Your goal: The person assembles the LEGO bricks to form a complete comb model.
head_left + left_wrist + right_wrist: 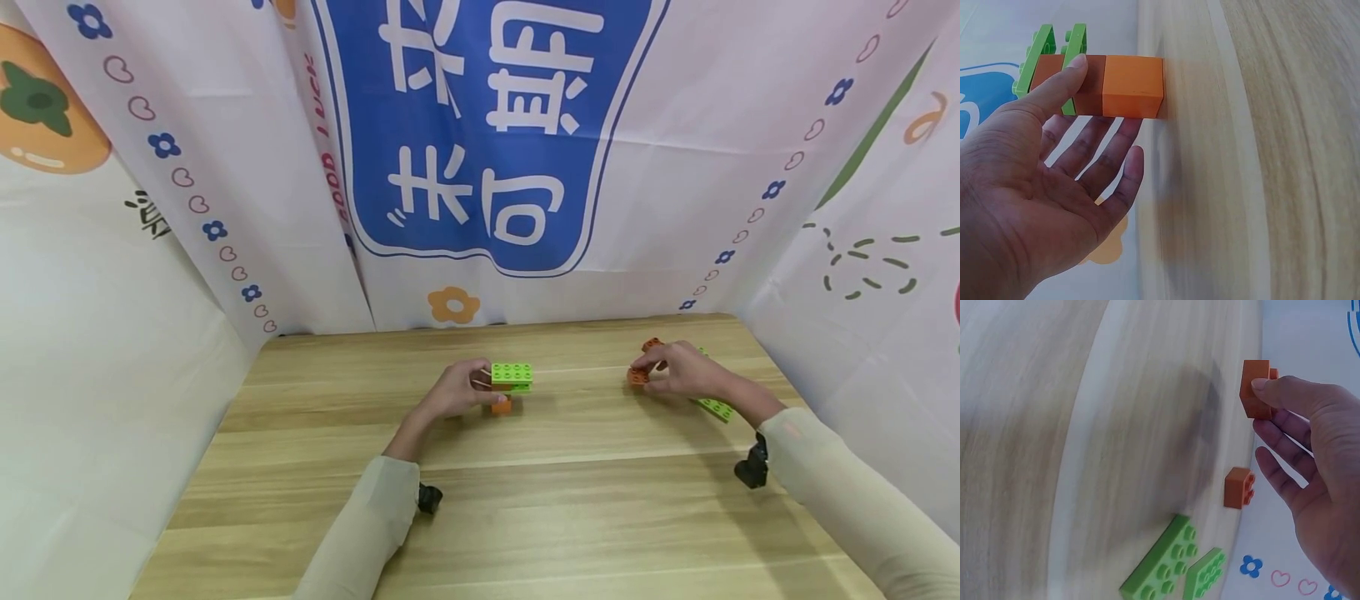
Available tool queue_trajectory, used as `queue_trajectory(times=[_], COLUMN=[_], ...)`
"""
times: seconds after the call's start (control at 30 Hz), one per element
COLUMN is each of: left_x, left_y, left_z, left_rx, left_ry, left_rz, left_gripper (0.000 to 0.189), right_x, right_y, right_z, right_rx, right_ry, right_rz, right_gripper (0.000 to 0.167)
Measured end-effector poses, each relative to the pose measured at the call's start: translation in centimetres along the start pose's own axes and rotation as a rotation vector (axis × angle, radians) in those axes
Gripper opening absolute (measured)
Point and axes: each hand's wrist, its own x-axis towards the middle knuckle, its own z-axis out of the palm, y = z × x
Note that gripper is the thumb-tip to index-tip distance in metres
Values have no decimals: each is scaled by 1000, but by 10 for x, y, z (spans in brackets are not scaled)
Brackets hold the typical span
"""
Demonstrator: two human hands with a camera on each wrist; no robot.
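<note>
My left hand (459, 389) holds a stack of toy building bricks between thumb and fingers. In the left wrist view, an orange brick (1133, 86) forms its base, standing on the wooden table. Above it come a brown brick (1090, 94), a green plate (1074, 53), another brown brick and a green studded plate (512, 372) on top. Off to the right, my right hand (684, 371) pinches a reddish-brown brick (1255, 394), its studs facing up. A second reddish-brown brick (1235, 487) lies on the table close by that hand.
Two green studded plates, a longer one (1159, 565) and a smaller one (1202, 575), lie by the right hand, partly hidden by it in the head view. The wooden table (570, 517) is bounded by a printed cloth (660, 208) at the back and sides.
</note>
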Motion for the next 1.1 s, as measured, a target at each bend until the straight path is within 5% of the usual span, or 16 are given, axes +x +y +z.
queue_trajectory(times=[0.4,1.1], left_x=[-1,0], left_y=[2,1], left_z=[0,-1], left_rx=[-1,-34], left_ry=[6,-12], left_rz=[0,9], left_gripper=[29,29], right_x=[16,43], right_y=[-27,-74], right_z=[-2,-18], right_rx=[-16,-29], right_ry=[54,79], right_rz=[-123,-219], right_gripper=[39,35])
